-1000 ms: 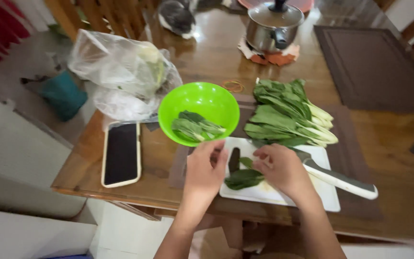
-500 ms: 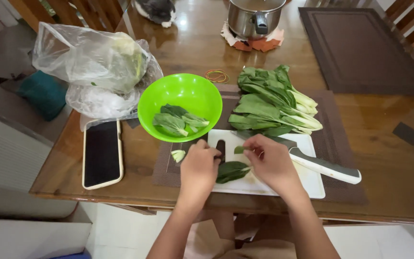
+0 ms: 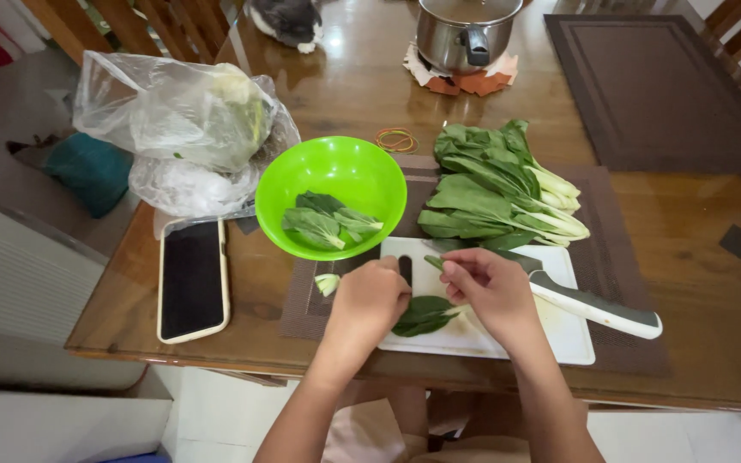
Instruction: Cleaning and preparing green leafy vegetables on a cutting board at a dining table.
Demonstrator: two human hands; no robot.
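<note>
Evidently both hands, left hand [image 3: 369,300] and right hand [image 3: 490,291], pinch one bok choy leaf [image 3: 424,314] on the white cutting board [image 3: 559,339], pulling it apart; next it likely needs lifting into the green bowl [image 3: 331,167].

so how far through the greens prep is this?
Early on. Done: a few separated leaves sit in the green bowl, and one cut stem end lies left of the cutting board. In hand: the left hand and right hand are picking apart leaves on the board; the knife lies unused. Left: the big pile of whole greens looks untouched.
</note>
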